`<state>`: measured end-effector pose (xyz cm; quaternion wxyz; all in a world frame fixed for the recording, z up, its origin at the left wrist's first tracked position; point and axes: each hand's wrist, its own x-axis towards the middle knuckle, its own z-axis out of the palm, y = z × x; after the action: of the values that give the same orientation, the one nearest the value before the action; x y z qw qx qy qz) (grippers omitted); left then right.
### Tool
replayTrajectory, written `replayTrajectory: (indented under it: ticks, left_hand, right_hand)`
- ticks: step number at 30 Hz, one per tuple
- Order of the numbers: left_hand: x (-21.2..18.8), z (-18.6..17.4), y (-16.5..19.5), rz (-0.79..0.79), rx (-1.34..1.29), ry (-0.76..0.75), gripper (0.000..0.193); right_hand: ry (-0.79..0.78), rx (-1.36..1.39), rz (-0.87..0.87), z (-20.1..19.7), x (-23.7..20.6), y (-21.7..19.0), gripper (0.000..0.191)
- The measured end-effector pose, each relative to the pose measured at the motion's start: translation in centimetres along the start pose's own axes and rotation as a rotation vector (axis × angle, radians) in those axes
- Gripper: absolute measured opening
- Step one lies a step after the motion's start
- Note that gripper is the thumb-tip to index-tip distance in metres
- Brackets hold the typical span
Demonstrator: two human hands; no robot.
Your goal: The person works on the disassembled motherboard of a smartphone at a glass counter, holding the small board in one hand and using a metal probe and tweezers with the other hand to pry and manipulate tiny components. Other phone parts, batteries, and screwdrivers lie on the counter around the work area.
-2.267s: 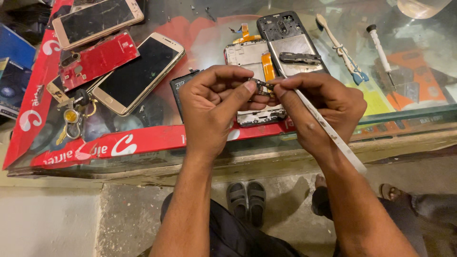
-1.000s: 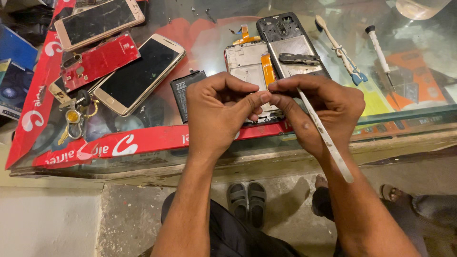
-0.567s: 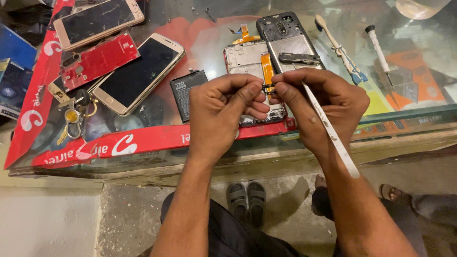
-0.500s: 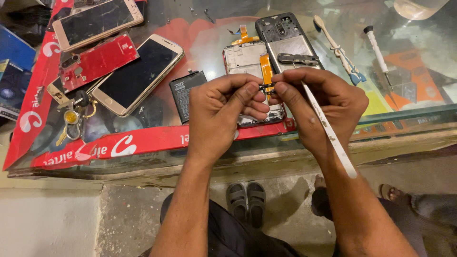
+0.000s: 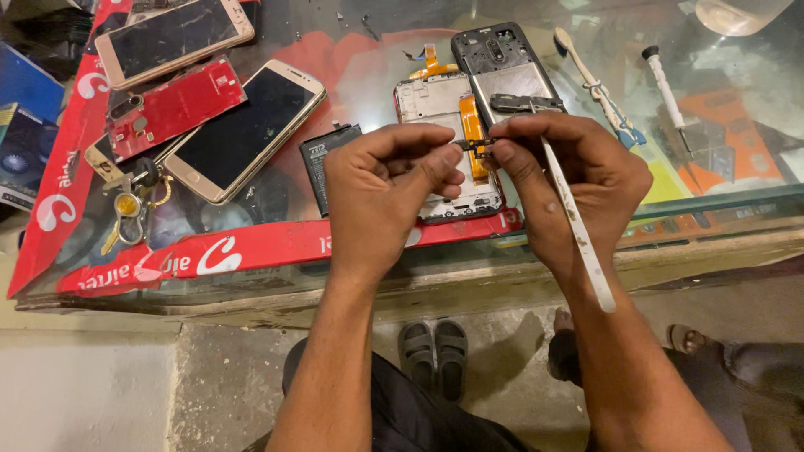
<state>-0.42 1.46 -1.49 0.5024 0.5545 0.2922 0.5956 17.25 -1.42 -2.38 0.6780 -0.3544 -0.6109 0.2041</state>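
Both hands meet over the near edge of the glass-topped bench [image 5: 586, 50]. The left hand [image 5: 381, 197] has its fingers curled in, thumb and forefinger pinched shut on one end of a small dark part [image 5: 474, 144]. The right hand [image 5: 569, 180] grips the other end of that part with closed fingertips and also holds a long white spudger [image 5: 578, 230], which slants down across the palm toward the near edge. The part hangs just above an opened phone frame [image 5: 444, 105] with an orange flex strip, lying flat near the middle of the bench. A black back cover [image 5: 498, 63] lies touching it on the far side. A dark battery [image 5: 316, 159] sits just left of the left hand. Toward the left edge lie a gold phone [image 5: 243, 125], a red circuit panel [image 5: 172, 105], another phone [image 5: 172, 33] near the far left corner, and a bunch of keys [image 5: 130, 205]. Toward the right edge lie a white screwdriver [image 5: 666, 88] and a pale pry tool [image 5: 590, 84]
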Motion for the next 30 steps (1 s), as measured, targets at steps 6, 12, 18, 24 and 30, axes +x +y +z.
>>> replayTrajectory:
  ticks: [6,12,18,24,30]
  left_hand:
    - [0.0,0.1,-0.2,0.016,-0.035,0.015,0.013]
    - [-0.2,0.1,0.0,0.058,0.011,0.006,0.012]
    - [-0.4,0.3,0.2,0.049,0.091,0.000,0.013]
    - [-0.5,0.2,0.1,0.085,0.035,0.007,0.012]
    - [-0.3,0.2,-0.1,0.058,-0.016,0.003,0.012]
  right_hand:
    - [-0.016,-0.084,0.004,0.0,-0.1,-0.1,0.013]
    - [-0.068,-0.179,-0.113,-0.1,0.1,-0.2,0.015]
    - [-0.118,-0.189,-0.159,0.0,0.4,-0.6,0.016]
    - [-0.150,-0.231,-0.205,0.1,0.9,-1.0,0.017]
    - [-0.145,-0.251,-0.111,0.2,0.7,-0.9,0.013]
